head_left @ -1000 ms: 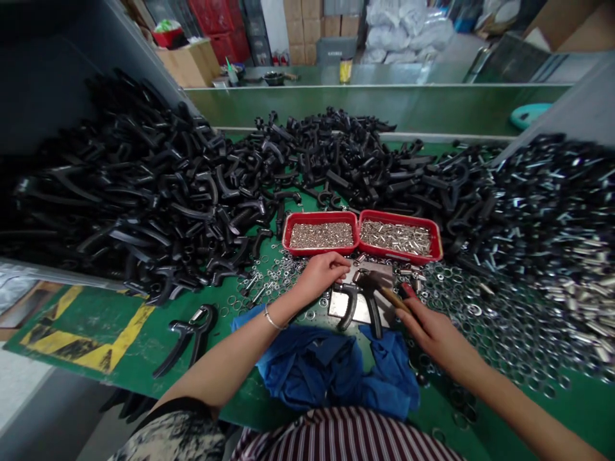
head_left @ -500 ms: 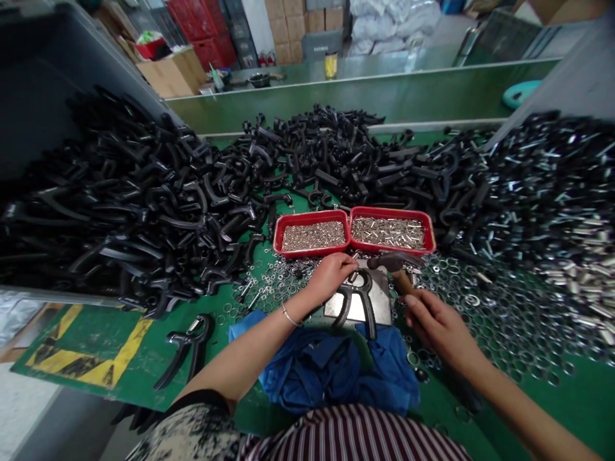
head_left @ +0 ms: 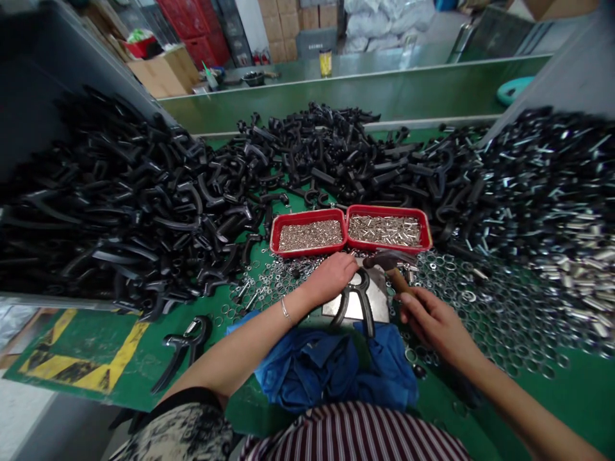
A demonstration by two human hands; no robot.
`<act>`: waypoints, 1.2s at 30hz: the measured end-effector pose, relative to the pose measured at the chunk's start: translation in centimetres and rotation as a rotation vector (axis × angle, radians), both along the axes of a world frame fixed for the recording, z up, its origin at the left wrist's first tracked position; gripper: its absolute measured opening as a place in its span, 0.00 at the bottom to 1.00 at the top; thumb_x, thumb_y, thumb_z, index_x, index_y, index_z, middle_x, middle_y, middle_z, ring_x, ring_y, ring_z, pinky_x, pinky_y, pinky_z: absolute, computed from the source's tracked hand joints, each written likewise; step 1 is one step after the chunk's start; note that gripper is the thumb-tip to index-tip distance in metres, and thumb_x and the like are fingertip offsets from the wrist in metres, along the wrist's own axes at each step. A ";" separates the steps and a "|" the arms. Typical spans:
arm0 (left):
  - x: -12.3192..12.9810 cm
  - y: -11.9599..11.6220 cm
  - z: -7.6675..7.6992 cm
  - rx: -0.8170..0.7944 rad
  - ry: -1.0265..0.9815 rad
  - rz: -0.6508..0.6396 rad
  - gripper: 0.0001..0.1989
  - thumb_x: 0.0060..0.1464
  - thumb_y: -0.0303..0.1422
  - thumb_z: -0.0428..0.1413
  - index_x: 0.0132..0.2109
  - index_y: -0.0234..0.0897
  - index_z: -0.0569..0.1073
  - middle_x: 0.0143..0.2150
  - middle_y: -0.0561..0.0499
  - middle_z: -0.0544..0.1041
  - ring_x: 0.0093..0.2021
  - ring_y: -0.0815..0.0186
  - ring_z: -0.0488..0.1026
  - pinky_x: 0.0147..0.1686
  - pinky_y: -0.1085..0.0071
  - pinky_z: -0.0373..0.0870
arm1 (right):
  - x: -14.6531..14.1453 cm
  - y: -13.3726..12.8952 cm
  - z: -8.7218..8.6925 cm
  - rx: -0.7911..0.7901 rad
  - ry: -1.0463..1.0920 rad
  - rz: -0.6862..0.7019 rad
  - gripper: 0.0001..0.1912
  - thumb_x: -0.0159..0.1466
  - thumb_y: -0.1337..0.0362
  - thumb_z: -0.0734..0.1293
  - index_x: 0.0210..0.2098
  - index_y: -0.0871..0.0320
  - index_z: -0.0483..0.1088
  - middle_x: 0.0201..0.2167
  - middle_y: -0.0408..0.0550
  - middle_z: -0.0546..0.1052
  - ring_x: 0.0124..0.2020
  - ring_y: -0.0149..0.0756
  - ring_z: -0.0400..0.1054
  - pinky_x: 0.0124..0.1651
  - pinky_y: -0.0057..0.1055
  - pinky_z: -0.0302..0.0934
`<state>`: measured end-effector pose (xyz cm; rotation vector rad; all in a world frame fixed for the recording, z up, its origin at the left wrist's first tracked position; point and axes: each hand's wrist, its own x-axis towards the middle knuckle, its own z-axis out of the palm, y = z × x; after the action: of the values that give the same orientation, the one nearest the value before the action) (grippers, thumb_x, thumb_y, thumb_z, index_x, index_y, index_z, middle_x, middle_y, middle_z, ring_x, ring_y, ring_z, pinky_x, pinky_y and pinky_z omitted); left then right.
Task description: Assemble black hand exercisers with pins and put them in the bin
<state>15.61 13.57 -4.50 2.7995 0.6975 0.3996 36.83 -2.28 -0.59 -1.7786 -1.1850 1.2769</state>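
Observation:
A black hand grip strengthener (head_left: 367, 307) lies on a metal plate (head_left: 380, 303), its two handles pointing toward me. My left hand (head_left: 334, 276) is over the top of it, fingers closed at the upper end near the coil; whatever they pinch is hidden. My right hand (head_left: 435, 323) is wrapped round the wooden handle of a hammer (head_left: 396, 280). The hammer head is above the plate's far right corner, just right of my left fingertips and apart from the strengthener.
Two red trays (head_left: 307, 248) of small metal parts stand behind the plate. Black handles (head_left: 168, 205) are heaped left and behind, metal rings (head_left: 500, 320) and pins to the right. A blue cloth (head_left: 317, 371) lies in front. Another strengthener (head_left: 185, 342) rests at left.
My left fingers have come down and toward the top of the strengthener, and the hand is more curled. The hammer stays in my right hand, nearly still. The whole view has shifted slightly.

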 end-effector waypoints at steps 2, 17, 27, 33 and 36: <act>-0.2 0.2 0.0 -0.003 0.003 -0.016 0.14 0.69 0.30 0.43 0.47 0.34 0.73 0.47 0.43 0.75 0.50 0.59 0.70 0.53 0.60 0.67 | 0.4 0.1 0.0 0.015 -0.037 0.009 0.19 0.68 0.44 0.59 0.36 0.54 0.66 0.22 0.39 0.72 0.15 0.29 0.57 0.18 0.27 0.50; -3.5 -7.5 1.3 0.035 -0.020 0.101 0.15 0.69 0.33 0.43 0.50 0.32 0.73 0.48 0.41 0.75 0.50 0.56 0.68 0.53 0.58 0.65 | 0.0 4.1 4.1 0.139 -0.595 0.482 0.18 0.71 0.49 0.54 0.35 0.54 0.64 0.27 0.47 0.75 0.28 0.39 0.69 0.31 0.32 0.58; -3.0 -9.3 2.7 0.019 0.004 0.361 0.18 0.64 0.43 0.51 0.47 0.31 0.71 0.45 0.39 0.72 0.47 0.53 0.68 0.48 0.55 0.66 | 0.4 3.4 3.9 0.161 -0.542 0.459 0.20 0.72 0.49 0.51 0.36 0.54 0.65 0.25 0.45 0.74 0.26 0.37 0.69 0.30 0.29 0.58; -2.2 -10.5 2.5 0.016 0.206 0.539 0.14 0.64 0.40 0.51 0.43 0.32 0.70 0.37 0.42 0.72 0.38 0.54 0.71 0.38 0.58 0.68 | 0.0 2.0 2.4 0.101 -0.512 0.507 0.19 0.69 0.47 0.56 0.36 0.54 0.68 0.27 0.47 0.76 0.26 0.40 0.70 0.30 0.32 0.60; -3.5 -9.8 3.2 0.011 0.212 0.483 0.09 0.64 0.36 0.49 0.42 0.34 0.70 0.37 0.45 0.73 0.37 0.57 0.71 0.37 0.60 0.68 | 0.6 2.2 1.7 -0.017 -0.279 0.421 0.22 0.69 0.44 0.54 0.35 0.53 0.69 0.25 0.48 0.75 0.25 0.39 0.70 0.29 0.32 0.63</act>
<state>12.11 3.80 -1.31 2.6836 1.4301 0.1831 37.42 -0.05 1.09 -1.8222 -1.7834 1.2922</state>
